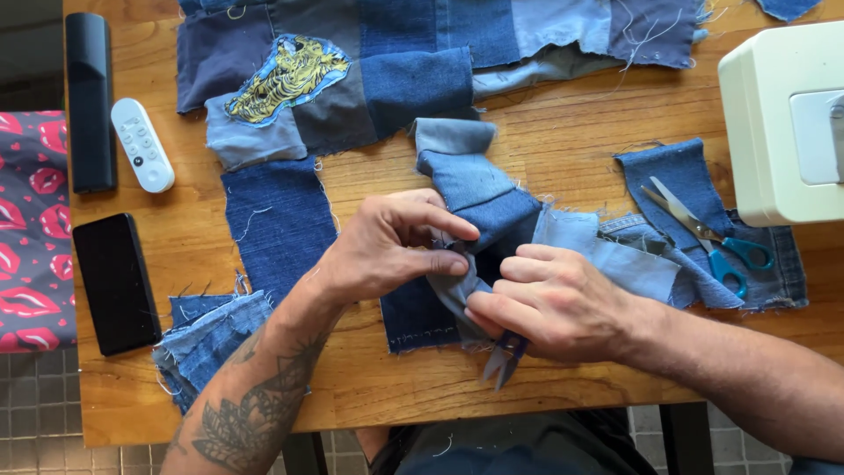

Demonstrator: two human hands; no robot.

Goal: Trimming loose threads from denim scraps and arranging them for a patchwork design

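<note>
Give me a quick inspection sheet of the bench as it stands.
Surface: wooden table, loose threads on it.
Job's things: folded denim strip pinched by both hands; small thread snips under the right hand.
Clutter: patchwork denim panel, denim scrap pile, blue-handled scissors, white remote, black remote, phone.
Grippers: left hand and right hand grip the strip.
Cables: nothing seen.
Surroundings: white sewing machine, lip-print fabric, tiled floor.

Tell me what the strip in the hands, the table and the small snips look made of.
Strip: woven denim, matte, frayed edges. Table: wood, grain visible, slight sheen, probably varnished. Snips: greyish blades, likely metal, mostly hidden under the right hand.
</note>
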